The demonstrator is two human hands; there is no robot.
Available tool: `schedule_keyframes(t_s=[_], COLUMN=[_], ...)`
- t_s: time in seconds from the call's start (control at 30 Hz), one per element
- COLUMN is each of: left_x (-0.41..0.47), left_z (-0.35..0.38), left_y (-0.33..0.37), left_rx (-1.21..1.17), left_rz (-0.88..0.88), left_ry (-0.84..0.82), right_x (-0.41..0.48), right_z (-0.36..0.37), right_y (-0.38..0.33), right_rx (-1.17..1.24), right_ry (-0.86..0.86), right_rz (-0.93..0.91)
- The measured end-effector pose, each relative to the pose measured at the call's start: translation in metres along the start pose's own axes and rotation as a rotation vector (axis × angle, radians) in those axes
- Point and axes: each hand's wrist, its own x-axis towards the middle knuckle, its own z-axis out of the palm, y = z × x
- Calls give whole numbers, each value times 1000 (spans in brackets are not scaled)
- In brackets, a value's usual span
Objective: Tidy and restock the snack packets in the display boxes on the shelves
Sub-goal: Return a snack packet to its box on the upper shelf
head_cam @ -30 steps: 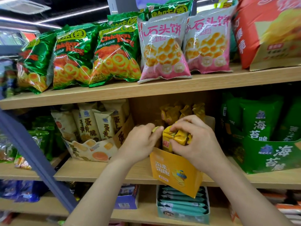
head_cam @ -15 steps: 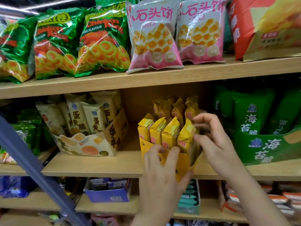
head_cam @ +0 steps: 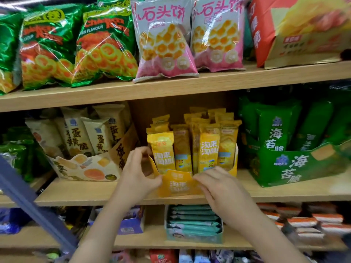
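Middle wooden shelf [head_cam: 76,192]: cream display box [head_cam: 85,168] left, yellow display box [head_cam: 176,185] centre, green display box [head_cam: 294,168] right.

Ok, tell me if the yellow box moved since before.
Yes. The yellow box went back: it hung tilted over the middle shelf's front edge, now it sits on that shelf.

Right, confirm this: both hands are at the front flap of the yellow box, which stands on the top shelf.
Not quite. The head view shows the left hand and right hand at the front flap of the yellow box, which stands on the shelf below.
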Motion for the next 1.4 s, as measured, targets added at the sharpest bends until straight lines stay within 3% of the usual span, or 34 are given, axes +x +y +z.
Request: schedule_keyframes(t_s=[0.13,0.23,0.3,0.4,0.5,0.73,0.87,0.97,1.13,1.4], left_x=[1,-8,-10,-7,0,26,20,7,8,-23], left_z=[-3,-9,-12,-7,-1,2,4,14,27,35], left_y=[2,18,31,35,32,40,41,43,43,45], left_rx=[-75,-4,158,279,228,323,323,232,366,331], left_rz=[-72,115,238,145,32,54,44,24,-66,6], left_ry=[26,149,109,-22,-21,-92,-39,52,105,171], right_x=[0,-2,-2,-2,-1,14,18,11,3,-1], right_z=[7,2,2,3,4,-8,-22,-25,-17,-19], right_y=[-2,4,9,15,19,24,25,30,43,16], right_rx=[-1,-12,-32,-47,-35,1,6,-37,-69,166], right_ry=[106,181,203,232,268,158,28,107,172,195], right_rz=[-7,1,15,48,112,373,356,280,167,151])
